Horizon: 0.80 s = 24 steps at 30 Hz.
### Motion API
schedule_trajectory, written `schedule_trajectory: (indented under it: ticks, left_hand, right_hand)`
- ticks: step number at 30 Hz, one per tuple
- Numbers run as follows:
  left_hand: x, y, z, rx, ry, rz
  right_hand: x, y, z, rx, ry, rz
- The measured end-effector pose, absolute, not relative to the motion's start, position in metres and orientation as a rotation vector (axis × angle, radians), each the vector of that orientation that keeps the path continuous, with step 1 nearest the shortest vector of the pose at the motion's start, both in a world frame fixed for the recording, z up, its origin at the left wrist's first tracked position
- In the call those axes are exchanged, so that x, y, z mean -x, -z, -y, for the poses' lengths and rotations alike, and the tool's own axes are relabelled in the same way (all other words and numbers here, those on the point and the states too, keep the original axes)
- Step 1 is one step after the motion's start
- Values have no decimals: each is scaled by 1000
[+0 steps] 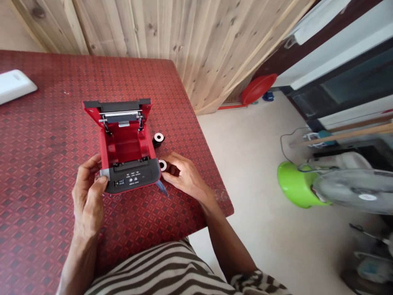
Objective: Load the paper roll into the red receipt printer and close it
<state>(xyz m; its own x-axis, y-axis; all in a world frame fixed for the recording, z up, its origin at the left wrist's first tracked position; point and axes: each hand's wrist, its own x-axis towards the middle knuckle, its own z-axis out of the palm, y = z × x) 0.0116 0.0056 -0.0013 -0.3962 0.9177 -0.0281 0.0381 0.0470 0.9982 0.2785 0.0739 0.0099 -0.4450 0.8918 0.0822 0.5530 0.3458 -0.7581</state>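
Note:
A red and black receipt printer [128,147] stands on the table with its lid raised, its red paper bay bare inside. My left hand [89,192] grips the printer's front left corner, thumb on the grey edge of the panel and fingers against the side. At the printer's right side, my right hand [184,176] has its thumb and fingers closed around a small paper roll [162,165], whose white end faces up. Just behind that, a second roll [159,138] with a white end and dark side rests by the printer. A bluish strip [161,187] pokes out below the front right corner.
The red patterned tabletop [46,164] ends at a right edge close to my right arm. A white object [16,86] lies at the far left. Wooden panelling [138,28] borders the back. On the floor at right are a green stool [294,184] and a fan [353,190].

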Motion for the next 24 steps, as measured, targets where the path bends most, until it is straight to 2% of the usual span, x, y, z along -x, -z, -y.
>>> schedule_trajectory:
  ticks: [6,11,17,20,24]
  left_hand:
    - [-13,0,-6,-1005,-1453,-1564]
    - [-13,0,-5,-997,-1475,-1531]
    - [-12,2,-4,-1009,-1448,-1522]
    - [-12,4,-3,-1016,-1442,-1528]
    - [-13,2,-3,-1012,-1422,-1517]
  right_hand:
    - [-303,-21,-81,1267,-1169,1942]
    - [-297,-11,-117,1378,-941,1750]
    - [-261,15,-144,1315,-995,1792]
    - [-266,-5,-138,1309,-995,1722]
    - [-283,-69,-121,1114,-1077,1779]
